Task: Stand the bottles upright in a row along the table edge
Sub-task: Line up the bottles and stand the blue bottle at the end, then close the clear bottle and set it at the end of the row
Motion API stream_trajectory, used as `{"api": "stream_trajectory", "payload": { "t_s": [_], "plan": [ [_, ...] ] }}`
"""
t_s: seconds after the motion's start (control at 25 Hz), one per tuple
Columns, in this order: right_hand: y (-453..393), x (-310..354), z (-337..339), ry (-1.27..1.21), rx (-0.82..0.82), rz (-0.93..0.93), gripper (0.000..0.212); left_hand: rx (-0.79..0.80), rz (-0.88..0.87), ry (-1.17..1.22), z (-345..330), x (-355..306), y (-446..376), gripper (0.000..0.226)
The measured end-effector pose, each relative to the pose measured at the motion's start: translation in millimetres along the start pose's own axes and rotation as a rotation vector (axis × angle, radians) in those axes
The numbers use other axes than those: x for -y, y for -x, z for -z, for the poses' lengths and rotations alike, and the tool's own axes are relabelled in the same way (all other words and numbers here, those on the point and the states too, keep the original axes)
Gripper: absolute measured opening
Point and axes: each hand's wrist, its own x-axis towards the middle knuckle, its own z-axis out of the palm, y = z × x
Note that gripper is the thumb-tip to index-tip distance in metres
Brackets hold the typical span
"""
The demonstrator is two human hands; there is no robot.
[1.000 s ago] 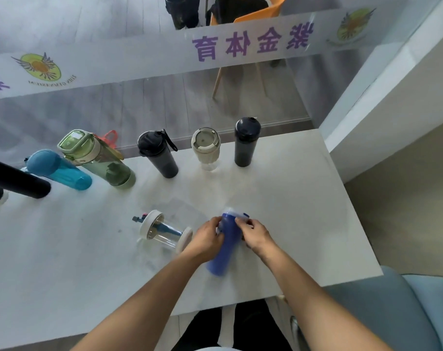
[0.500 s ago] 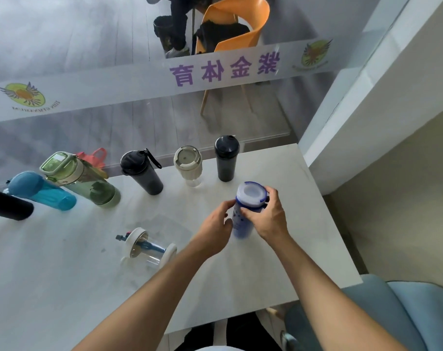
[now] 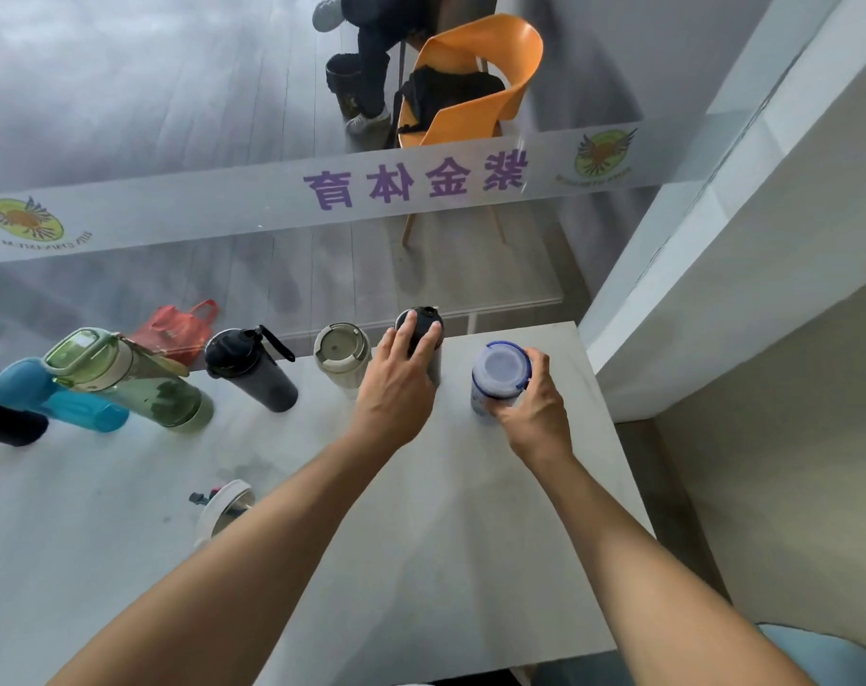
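Observation:
My right hand (image 3: pixel 530 413) grips the dark blue bottle (image 3: pixel 498 376), which stands upright near the far right of the white table (image 3: pixel 470 561). My left hand (image 3: pixel 396 383) rests its fingers on the lid of the black bottle (image 3: pixel 423 329), just left of the blue one. Along the far edge also stand a beige bottle (image 3: pixel 342 351), a black shaker with a loop (image 3: pixel 250 368), a green bottle (image 3: pixel 124 378), a teal bottle (image 3: pixel 50 401) and a dark one (image 3: pixel 5 423) cut off at the left. A clear bottle with a white lid (image 3: pixel 223 507) lies on its side, partly hidden by my left forearm.
A glass wall with a frosted band and purple lettering (image 3: pixel 416 183) rises right behind the far table edge. Beyond it are an orange chair (image 3: pixel 475 91), a seated person's legs and a red bag (image 3: pixel 176 329). A white pillar (image 3: pixel 743 240) stands at the right. A blue-grey seat (image 3: pixel 832 656) sits at bottom right.
The blue bottle went from lying on the table, to lifted upright, to standing at the right end of the row. My left hand left it and moved onto the black bottle's lid.

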Motion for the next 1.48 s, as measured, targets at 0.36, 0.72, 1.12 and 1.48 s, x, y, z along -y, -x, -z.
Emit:
{"api": "stream_trajectory", "payload": {
  "t_s": [0.36, 0.72, 1.12, 1.48],
  "plan": [
    [-70, 2, -2, 0.008, 0.02, 0.008, 0.077, 0.084, 0.072, -0.028, -20, 5, -16, 0.078],
    [-71, -3, -2, 0.035, 0.003, 0.033, 0.08, 0.039, 0.071, 0.027, -17, 5, -8, 0.081],
    [-39, 17, -5, 0.24, -0.214, 0.226, 0.084, -0.044, 0.057, -0.048, 15, 11, 22, 0.064],
    [71, 97, -110, 0.188, 0.006, 0.339, 0.048, -0.194, 0.167, -0.099, 48, 115, 151, 0.041]
  ]
}}
